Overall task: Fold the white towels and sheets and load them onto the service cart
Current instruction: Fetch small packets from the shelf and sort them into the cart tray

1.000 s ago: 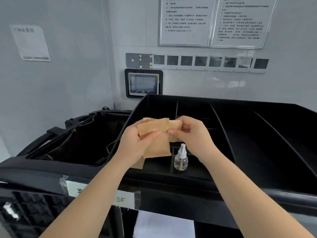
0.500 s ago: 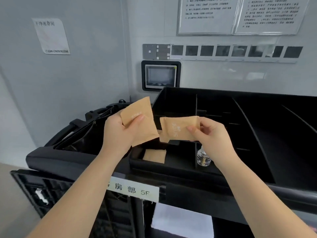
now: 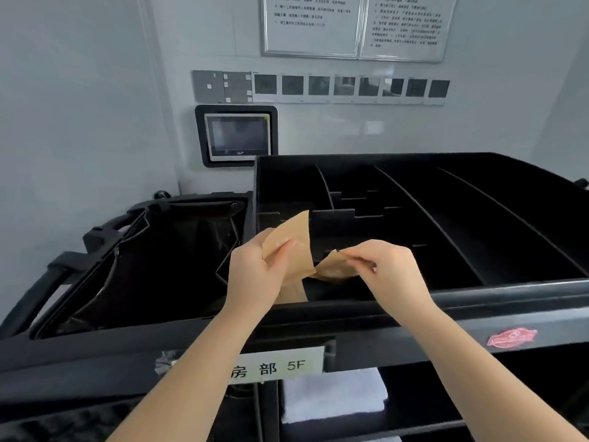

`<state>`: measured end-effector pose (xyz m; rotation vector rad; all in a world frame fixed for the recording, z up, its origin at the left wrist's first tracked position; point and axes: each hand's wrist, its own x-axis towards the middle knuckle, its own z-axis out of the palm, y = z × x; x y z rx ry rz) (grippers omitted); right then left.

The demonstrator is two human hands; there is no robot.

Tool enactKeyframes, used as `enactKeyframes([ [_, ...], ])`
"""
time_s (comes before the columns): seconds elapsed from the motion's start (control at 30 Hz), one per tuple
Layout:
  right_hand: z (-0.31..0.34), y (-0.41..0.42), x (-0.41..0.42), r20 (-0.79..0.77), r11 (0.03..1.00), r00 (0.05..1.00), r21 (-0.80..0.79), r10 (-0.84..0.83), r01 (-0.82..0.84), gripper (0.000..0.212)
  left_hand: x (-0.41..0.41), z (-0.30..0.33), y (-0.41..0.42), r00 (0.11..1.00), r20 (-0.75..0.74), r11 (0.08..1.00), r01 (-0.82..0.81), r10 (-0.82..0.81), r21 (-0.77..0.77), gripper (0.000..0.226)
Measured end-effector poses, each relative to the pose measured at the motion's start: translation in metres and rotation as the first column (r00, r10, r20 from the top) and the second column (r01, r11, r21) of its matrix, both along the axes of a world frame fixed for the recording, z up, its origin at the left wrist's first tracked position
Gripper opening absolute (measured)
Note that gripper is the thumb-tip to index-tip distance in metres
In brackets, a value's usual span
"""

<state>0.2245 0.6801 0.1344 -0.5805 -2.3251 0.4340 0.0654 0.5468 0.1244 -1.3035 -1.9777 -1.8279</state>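
Towels [image 3: 333, 398], white and already folded, sit on the shelf under the service cart [image 3: 478, 298] top, just below the label reading 5F [image 3: 280, 366]; no sheets are in view. The step in hand looks like a side job, stocking the top tray, not folding. The left hand [image 3: 251, 275] pinches a flat brown paper packet [image 3: 291, 247] between thumb and fingers, holding it tilted above the tray's near-left compartment. The right hand [image 3: 387, 266] grips a second, crumpled brown packet [image 3: 333, 267] just beside the first, low over the same compartment, where a third packet [image 3: 291, 293] already lies. Next, I judge, both packets want setting flat beside that one, without catching the dividers [image 3: 333, 215], before any linen is handled.
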Motion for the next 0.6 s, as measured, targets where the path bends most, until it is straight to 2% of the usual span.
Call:
enactKeyframes([
  [0.07, 0.001, -0.004, -0.005, 0.164, 0.996, 0.985, 0.086, -0.045, 0.031, 0.028, -0.005, -0.006, 0.003, 0.999, 0.051, 1.0, 0.003, -0.003, -0.002, 0.019],
  [0.13, 0.001, -0.005, -0.009, 0.292, 0.988, 0.953, 0.147, -0.086, 0.044, 0.03, -0.006, -0.007, 0.005, 0.997, 0.074, 1.0, 0.002, -0.001, -0.008, 0.026],
  [0.23, 0.006, -0.005, -0.01, 0.32, 0.99, 0.946, 0.144, -0.054, 0.007, 0.025, -0.005, -0.006, 0.004, 0.999, 0.032, 1.0, 0.009, -0.008, -0.022, 0.016],
  [0.3, 0.01, -0.003, -0.017, 0.473, 0.997, 0.878, 0.047, -0.071, 0.056, 0.021, -0.004, -0.006, 0.004, 1.0, -0.019, 0.999, 0.003, -0.004, -0.031, 0.014],
  [0.33, 0.015, 0.001, -0.027, 0.586, 0.987, 0.805, -0.044, -0.098, 0.153, 0.022, -0.005, -0.006, 0.004, 1.0, -0.03, 0.999, -0.007, 0.006, -0.035, 0.011],
  [0.37, 0.022, 0.002, -0.037, 0.681, 0.944, 0.724, -0.156, -0.11, 0.291, 0.028, -0.006, -0.007, 0.005, 0.999, -0.043, 0.999, -0.022, 0.02, -0.037, 0.009],
  [0.4, 0.024, 0.001, -0.038, 0.728, 0.884, 0.683, -0.279, -0.059, 0.374, 0.035, -0.007, -0.008, 0.006, 0.998, -0.058, 0.999, -0.034, 0.032, -0.037, 0.009],
  [0.43, 0.022, 0.003, -0.037, 0.745, 0.829, 0.667, -0.381, 0.013, 0.409, 0.043, -0.008, -0.01, 0.007, 0.997, -0.07, 0.998, -0.042, 0.039, -0.038, 0.01],
  [0.5, 0.02, 0.007, -0.029, 0.733, 0.836, 0.679, -0.398, 0.042, 0.378, 0.051, -0.009, -0.012, 0.009, 0.995, -0.085, 0.998, -0.055, 0.052, -0.035, 0.014],
  [0.57, 0.016, 0.006, -0.025, 0.64, 0.908, 0.768, -0.326, 0.006, 0.265, 0.04, -0.01, -0.014, 0.01, 0.994, -0.088, 0.997, -0.073, 0.071, -0.028, 0.02],
  [0.6, 0.012, 0.006, -0.021, 0.58, 0.956, 0.815, -0.237, -0.003, 0.172, 0.032, -0.009, -0.014, 0.01, 0.993, -0.082, 0.996, -0.082, 0.08, -0.031, 0.023],
])
